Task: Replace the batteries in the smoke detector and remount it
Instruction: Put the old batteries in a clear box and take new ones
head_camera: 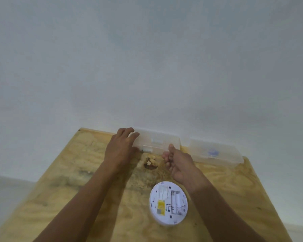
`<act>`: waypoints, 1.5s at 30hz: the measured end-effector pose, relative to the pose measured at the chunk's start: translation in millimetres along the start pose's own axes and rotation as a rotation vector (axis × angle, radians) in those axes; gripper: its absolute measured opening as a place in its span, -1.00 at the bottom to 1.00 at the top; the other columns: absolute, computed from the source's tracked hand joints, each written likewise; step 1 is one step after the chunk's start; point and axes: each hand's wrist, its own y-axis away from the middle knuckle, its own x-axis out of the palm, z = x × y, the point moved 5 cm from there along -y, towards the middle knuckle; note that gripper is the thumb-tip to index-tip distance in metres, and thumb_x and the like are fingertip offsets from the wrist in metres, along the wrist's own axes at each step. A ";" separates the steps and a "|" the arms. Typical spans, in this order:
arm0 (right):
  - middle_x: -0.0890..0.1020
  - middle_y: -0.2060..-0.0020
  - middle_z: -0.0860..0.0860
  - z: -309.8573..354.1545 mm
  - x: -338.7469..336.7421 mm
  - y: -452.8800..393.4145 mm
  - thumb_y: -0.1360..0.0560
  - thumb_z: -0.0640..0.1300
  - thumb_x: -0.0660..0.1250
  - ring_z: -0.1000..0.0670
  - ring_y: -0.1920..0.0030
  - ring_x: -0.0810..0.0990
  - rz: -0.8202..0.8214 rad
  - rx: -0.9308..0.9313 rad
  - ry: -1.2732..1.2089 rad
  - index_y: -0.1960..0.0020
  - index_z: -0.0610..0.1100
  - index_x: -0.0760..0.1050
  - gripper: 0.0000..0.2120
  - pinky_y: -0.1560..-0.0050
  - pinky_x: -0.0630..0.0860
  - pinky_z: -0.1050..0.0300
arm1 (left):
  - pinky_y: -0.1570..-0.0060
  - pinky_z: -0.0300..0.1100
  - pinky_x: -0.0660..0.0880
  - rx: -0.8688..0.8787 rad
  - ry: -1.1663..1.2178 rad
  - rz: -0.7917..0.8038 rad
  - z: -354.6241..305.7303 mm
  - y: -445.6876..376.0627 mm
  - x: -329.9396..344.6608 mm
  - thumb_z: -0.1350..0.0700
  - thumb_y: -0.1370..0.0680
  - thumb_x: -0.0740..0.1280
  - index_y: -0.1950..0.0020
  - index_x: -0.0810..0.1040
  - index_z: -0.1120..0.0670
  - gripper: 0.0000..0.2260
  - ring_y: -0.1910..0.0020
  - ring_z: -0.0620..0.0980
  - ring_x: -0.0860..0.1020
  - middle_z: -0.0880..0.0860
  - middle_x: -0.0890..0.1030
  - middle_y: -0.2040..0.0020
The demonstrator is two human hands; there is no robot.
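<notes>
1. Nearest my view, both bare forearms reach up from the bottom edge and over the bench (47, 198), a raw plywood sheet with wavy yellow grain, grey smudges and a dark chipped knot near its far middle.
2. Between the forearms I see the smoke detector (168, 203), a round white plastic disc lying back-up on the plywood, close to the right wrist but seemingly not touching it. Its rectangular battery bay is uncovered, with a pale cylinder in it that may be a battery; I cannot tell for sure. A yellow label sits beside the bay.
3. At the far edge, against the plain matt white wall (147, 58), I see a translucent plastic box (157, 142), a long and shallow rectangle.
4. The left hand (120, 149) lies on that box's left end, fingers spread and nearly straight, pressing flat against the plastic; its grip is apart.
5. The right hand (179, 163) sits at the box's right front corner, thumb raised against the box wall and fingers curled under toward the palm. I cannot tell whether that grip holds anything.
6. To the right, just beside the first, I see a second translucent box (215, 152) of similar form, with a blurred blue patch showing through it.
</notes>
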 end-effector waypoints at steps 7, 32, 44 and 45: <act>0.55 0.39 -0.08 3.8 -4.9 -1.8 -0.61 -0.05 0.32 0.11 0.57 0.39 -0.012 0.012 0.024 0.08 -0.33 0.57 -0.68 0.63 0.32 0.30 | -0.20 0.08 0.46 -0.022 0.001 -0.006 -0.1 -0.7 -5.3 0.12 -0.46 0.50 -0.37 0.55 0.04 -0.53 -0.37 0.18 0.42 0.04 0.53 -0.36; 0.68 0.16 -0.14 58.5 68.5 7.9 -0.51 -0.23 0.43 0.04 0.33 0.61 0.216 -0.253 0.585 0.02 -0.30 0.64 -0.87 0.33 0.56 0.19 | -0.27 -0.03 0.40 0.015 0.109 -0.035 1.6 -2.8 -6.9 0.06 -0.47 0.51 -0.57 0.04 -0.03 -0.17 -0.42 0.11 0.39 0.07 0.34 -0.51; 0.54 -0.33 -0.16 45.7 68.8 3.4 -0.49 -0.28 0.16 -0.19 -0.26 0.54 0.166 -0.474 1.471 -0.36 -0.23 0.48 -0.56 -0.23 0.54 -0.03 | -0.12 0.00 0.47 -0.008 -0.032 -0.070 1.7 4.9 -3.0 -0.07 -0.50 0.45 -0.58 -0.29 -0.11 -0.02 -0.30 0.13 0.48 0.07 0.41 -0.45; 0.56 -0.31 -0.16 46.2 69.4 3.0 -0.50 -0.26 0.16 -0.19 -0.22 0.56 0.164 -0.471 1.471 -0.33 -0.24 0.49 -0.58 -0.23 0.55 -0.06 | -0.08 0.00 0.49 -0.010 -0.045 -0.081 2.3 4.8 -2.4 -0.10 -0.48 0.47 -0.59 -0.28 -0.09 0.01 -0.25 0.13 0.50 0.07 0.45 -0.41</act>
